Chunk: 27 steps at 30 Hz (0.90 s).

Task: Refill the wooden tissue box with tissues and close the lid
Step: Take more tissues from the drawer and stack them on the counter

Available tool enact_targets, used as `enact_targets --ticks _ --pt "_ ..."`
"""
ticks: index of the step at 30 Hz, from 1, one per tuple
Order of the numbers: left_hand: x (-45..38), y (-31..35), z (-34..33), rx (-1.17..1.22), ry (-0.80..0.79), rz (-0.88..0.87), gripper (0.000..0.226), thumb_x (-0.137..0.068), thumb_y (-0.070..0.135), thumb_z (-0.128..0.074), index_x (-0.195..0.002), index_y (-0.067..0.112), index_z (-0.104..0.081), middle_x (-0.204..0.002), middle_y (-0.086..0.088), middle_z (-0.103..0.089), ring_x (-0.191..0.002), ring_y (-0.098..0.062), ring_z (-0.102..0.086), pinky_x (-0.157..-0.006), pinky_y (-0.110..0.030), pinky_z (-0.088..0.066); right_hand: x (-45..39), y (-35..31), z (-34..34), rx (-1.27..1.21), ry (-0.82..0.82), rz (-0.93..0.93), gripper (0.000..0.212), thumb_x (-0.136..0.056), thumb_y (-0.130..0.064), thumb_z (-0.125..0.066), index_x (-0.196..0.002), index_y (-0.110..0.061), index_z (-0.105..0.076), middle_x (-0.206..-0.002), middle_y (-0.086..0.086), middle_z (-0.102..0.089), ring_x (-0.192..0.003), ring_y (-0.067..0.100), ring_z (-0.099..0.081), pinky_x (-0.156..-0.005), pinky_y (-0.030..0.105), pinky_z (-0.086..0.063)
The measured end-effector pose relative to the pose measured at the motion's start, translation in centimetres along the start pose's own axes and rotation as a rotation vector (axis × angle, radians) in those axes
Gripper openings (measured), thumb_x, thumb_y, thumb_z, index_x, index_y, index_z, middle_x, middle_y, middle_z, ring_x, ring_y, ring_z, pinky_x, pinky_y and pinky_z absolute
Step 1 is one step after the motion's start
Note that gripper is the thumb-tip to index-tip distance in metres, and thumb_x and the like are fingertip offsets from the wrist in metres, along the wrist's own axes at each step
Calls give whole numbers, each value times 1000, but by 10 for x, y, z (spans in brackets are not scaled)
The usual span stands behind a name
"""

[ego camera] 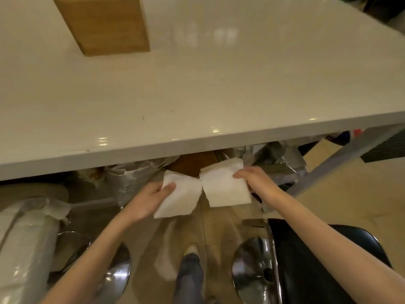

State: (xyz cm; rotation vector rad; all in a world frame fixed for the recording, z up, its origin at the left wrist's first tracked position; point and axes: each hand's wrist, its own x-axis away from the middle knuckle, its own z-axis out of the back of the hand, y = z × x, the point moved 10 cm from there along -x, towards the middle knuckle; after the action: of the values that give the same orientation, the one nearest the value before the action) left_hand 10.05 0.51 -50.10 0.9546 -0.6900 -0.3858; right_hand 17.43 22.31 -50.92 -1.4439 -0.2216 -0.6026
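Tissues in both hands, below the worktop (197, 102) edge: left hand (151, 198) fingers pinch one stack (179, 200), right hand (254, 178) another (225, 187). Wooden tissue box (105, 25) sits far back; loose sheets could slip lifting up.

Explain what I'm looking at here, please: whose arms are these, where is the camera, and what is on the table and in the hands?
There is no machine here: a person wears a camera on the head, looking down past their own bare arms. The left hand holds one white stack of tissues and the right hand holds another tissue stack, both below the front edge of the white table. On the table, far left, stands the wooden tissue box, its top out of view. Below are wrapped bundles, a black chair and the person's shoe.
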Motion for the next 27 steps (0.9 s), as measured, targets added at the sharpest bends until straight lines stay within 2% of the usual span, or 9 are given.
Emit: enact_targets --ticks 3,5,7,9,11,15,20,24,27 --pt "43 38 0 119 -107 -23 21 -84 41 -45 -95 29 -60 -84 2 -71 -77 -7 -69 -60 -16 -53 40 -27 5 65 -42 33 20 -84 -17 -54 -103 -13 -59 -94 0 -65 -88 15 -61 -69 26 -48" --pt "69 62 5 153 -152 -49 32 -78 44 -46 -98 23 -61 -82 4 -74 -78 -11 -69 -60 -17 -53 65 -46 8 107 -88 75 13 -83 -18 -55 -91 -18 -65 -87 -2 -72 -84 15 -67 -71 26 -50" --pt "93 81 13 174 -169 -56 36 -77 44 -46 -101 21 -61 -84 7 -74 -79 -13 -70 -59 -16 -52 86 -63 11 96 -129 99 14 -82 -18 -55 -81 -20 -69 -80 -4 -75 -79 12 -70 -72 29 -50" --pt "111 96 26 205 -166 -62 37 -78 46 -48 -103 21 -62 -89 3 -74 -81 -16 -70 -60 -18 -52 102 -79 10 66 -167 104 14 -80 -18 -57 -77 -21 -71 -80 -4 -75 -78 14 -70 -72 33 -51" --pt "125 111 42 240 -138 -70 38 -76 53 -57 -98 24 -67 -92 -3 -74 -83 -21 -70 -60 -20 -53 114 -100 4 29 -223 115 10 -76 -19 -60 -79 -18 -70 -80 -1 -75 -80 18 -71 -69 34 -55" --pt "134 138 83 332 -54 -108 59 -48 66 -72 -91 27 -71 -92 -5 -75 -82 -22 -71 -57 -22 -55 126 -151 -3 -76 -277 167 23 -60 -20 -69 -81 -11 -68 -79 5 -75 -77 24 -71 -54 31 -56" --pt "105 153 137 516 90 -139 39 -62 48 -66 -88 19 -72 -92 -9 -75 -85 -25 -70 -57 -24 -56 106 -210 6 -200 -213 239 39 -57 -26 -62 -93 -13 -59 -74 5 -74 -69 21 -71 -48 28 -54" --pt "67 156 159 669 100 -107 30 -64 36 -66 -83 15 -74 -91 -10 -75 -84 -24 -71 -56 -28 -57 70 -239 10 -265 -184 264 16 -78 -18 -52 -93 -13 -58 -70 3 -73 -64 16 -70 -49 25 -54" --pt "39 157 174 745 110 -97 28 -70 31 -62 -90 14 -69 -94 -10 -75 -86 -24 -70 -56 -30 -58 39 -248 10 -291 -175 239 16 -83 -16 -46 -91 -11 -59 -64 1 -72 -59 14 -68 -46 23 -51"
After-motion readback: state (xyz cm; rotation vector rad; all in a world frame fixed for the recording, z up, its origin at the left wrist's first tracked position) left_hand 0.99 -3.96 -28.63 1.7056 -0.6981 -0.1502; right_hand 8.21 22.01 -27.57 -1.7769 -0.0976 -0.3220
